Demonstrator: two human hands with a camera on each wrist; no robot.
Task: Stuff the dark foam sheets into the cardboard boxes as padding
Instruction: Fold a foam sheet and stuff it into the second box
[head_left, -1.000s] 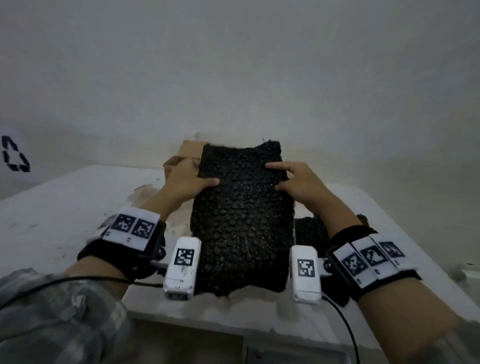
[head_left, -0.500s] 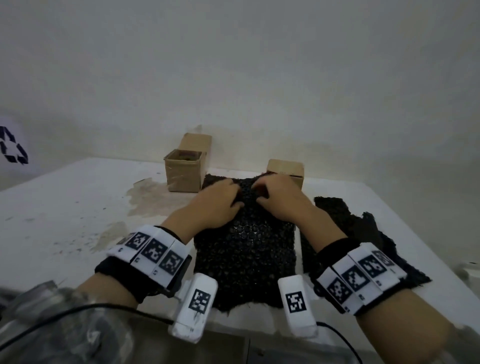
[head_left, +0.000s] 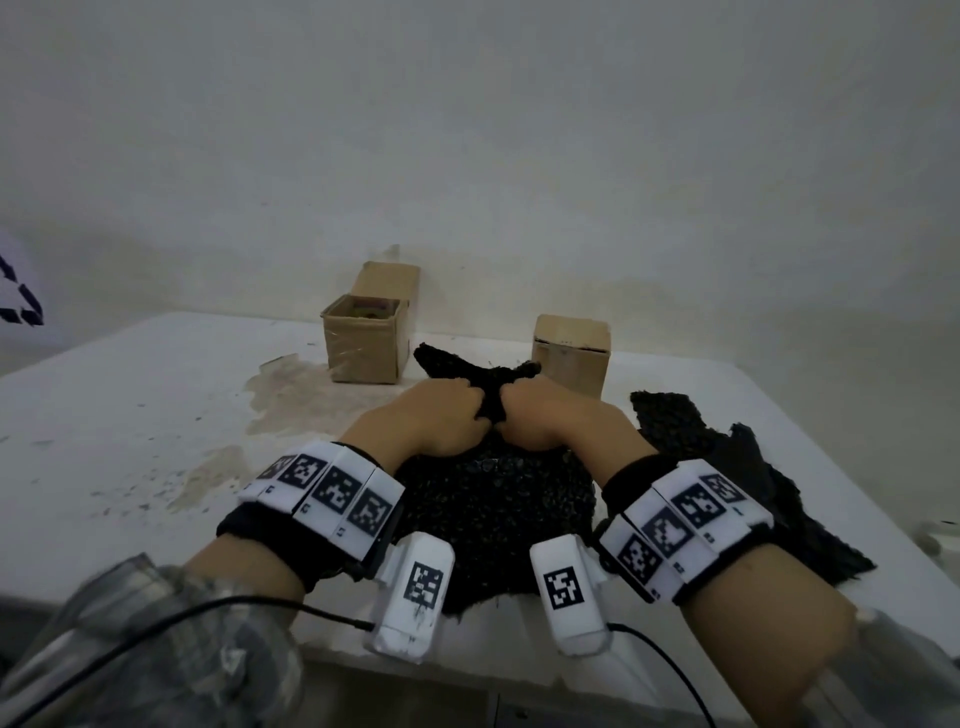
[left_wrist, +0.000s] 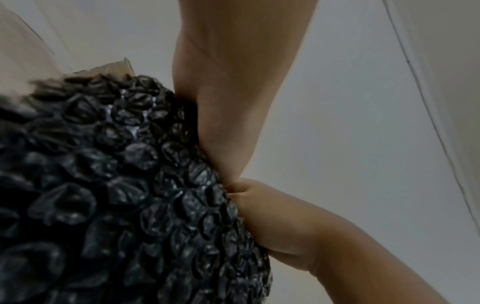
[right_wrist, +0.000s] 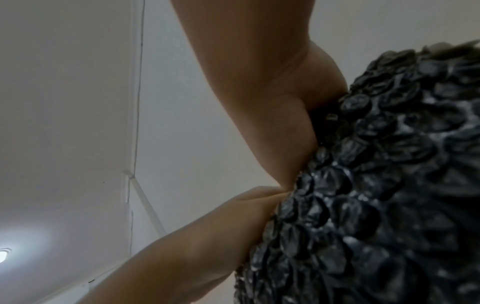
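A dark, bubbly foam sheet (head_left: 493, 509) lies on the white table (head_left: 130, 415) in front of me. Its far end is bunched up between my two hands. My left hand (head_left: 441, 415) and right hand (head_left: 540, 415) sit knuckle to knuckle, both with fingers curled into the gathered sheet. In the wrist views the sheet (left_wrist: 116, 185) (right_wrist: 376, 185) fills the frame beside each palm; the fingertips are hidden in the folds. Two cardboard boxes stand behind: an open box (head_left: 366, 338) at the back left and a box (head_left: 571, 356) just beyond my right hand.
A second dark foam sheet (head_left: 727, 467) lies on the table to the right, reaching toward the right edge. Stains mark the tabletop at the left (head_left: 291, 395). The wall rises right behind the boxes. The near table edge runs under my wrists.
The sheet was held upright a second ago; it now lies on the table. Both hands moved together to its far end and gathered it into a bunch.
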